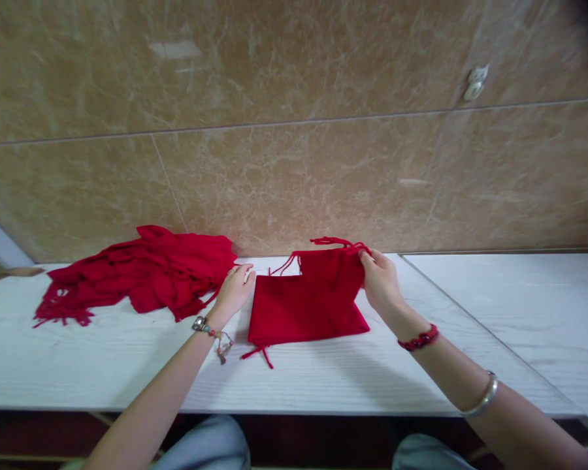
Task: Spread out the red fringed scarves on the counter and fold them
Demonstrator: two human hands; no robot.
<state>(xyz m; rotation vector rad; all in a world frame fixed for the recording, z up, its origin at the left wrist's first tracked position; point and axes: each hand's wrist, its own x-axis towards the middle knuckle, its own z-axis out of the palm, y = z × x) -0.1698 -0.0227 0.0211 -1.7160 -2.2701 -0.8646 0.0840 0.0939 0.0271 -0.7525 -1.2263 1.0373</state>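
Observation:
A red fringed scarf lies folded into a rough rectangle on the white table, its upper right part lifted and folded over. My right hand pinches that upper right corner, where twisted tassels hang over the fingers. More loose tassels stick out at its top edge and lower left corner. Just left of it, my left hand has its fingers stretched out and thumb apart, holding nothing I can see. It rests beside the right end of a second, crumpled red scarf, whose fringe spreads at the far left.
The white wood-grain table runs along a brown marbled tile wall. A seam crosses the tabletop at the right. A small light-coloured cat figure sticks to the wall. My knees show below the front edge.

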